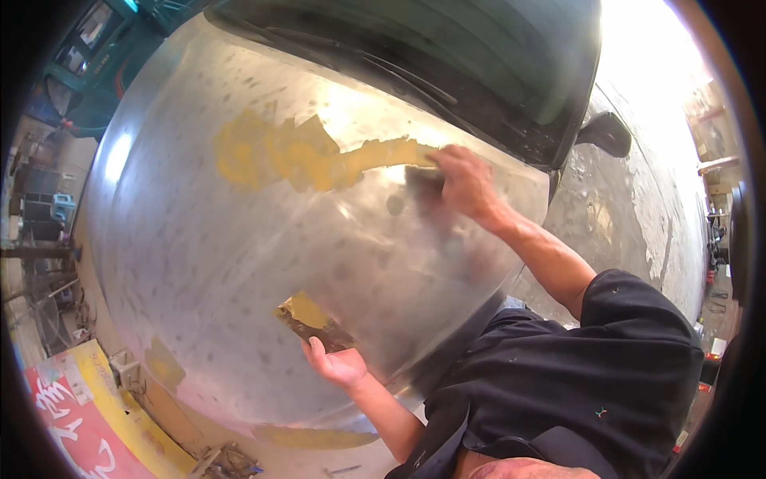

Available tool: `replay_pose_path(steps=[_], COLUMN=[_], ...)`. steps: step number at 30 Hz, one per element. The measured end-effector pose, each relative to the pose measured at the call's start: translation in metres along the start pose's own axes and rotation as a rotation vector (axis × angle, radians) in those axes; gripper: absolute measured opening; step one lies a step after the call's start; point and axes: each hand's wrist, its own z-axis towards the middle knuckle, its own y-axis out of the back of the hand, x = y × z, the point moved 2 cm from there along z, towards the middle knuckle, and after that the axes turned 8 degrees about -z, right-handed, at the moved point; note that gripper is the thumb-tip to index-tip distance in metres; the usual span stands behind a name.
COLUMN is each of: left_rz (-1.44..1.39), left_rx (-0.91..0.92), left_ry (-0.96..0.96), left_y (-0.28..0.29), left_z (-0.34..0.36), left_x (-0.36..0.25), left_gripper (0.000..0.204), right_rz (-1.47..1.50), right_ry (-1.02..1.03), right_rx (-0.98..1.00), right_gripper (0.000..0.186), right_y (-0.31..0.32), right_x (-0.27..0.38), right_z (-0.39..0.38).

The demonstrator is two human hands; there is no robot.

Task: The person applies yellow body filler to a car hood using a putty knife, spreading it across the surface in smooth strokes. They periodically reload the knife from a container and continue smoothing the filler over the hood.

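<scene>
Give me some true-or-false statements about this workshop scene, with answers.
1. The left hand holds a putty board. True.
2. A dark windshield lies beyond the car hood. True.
3. The right hand is on the windshield. False: it is at the right end of the yellow putty streak on the hood.
4. The shirt is white. False: it is black.
5. Yellow putty also lies on the board. True.

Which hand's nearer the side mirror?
Right. The right hand is slightly below and left of the side mirror in frame; the left hand is farther, toward the lower left.
</scene>
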Motion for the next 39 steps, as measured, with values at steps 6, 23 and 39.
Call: replay_pose_path(steps=[6, 23, 39], left_rz=[-0.014, -0.017, -0.023], left_rx=[0.012, -0.006, -0.084], left_ry=[-0.015, -0.023, -0.02], left_y=[-0.004, -0.003, 0.006], left_z=[0.003, 0.004, 0.003], left_x=[0.001, 0.004, 0.007], left_gripper=[0.054, 0.05, 0.049], right_rz=[-0.145, -0.094, -0.181], right_ry=[0.004, -0.123, -0.026], right_rx=[-0.102, 0.031, 0.063], right_gripper=[0.041, 0.043, 0.045], right_y=[-0.034, -0.025, -0.05], right_x=[-0.01, -0.005, 0.031], right_z=[0.024, 0.031, 0.057])
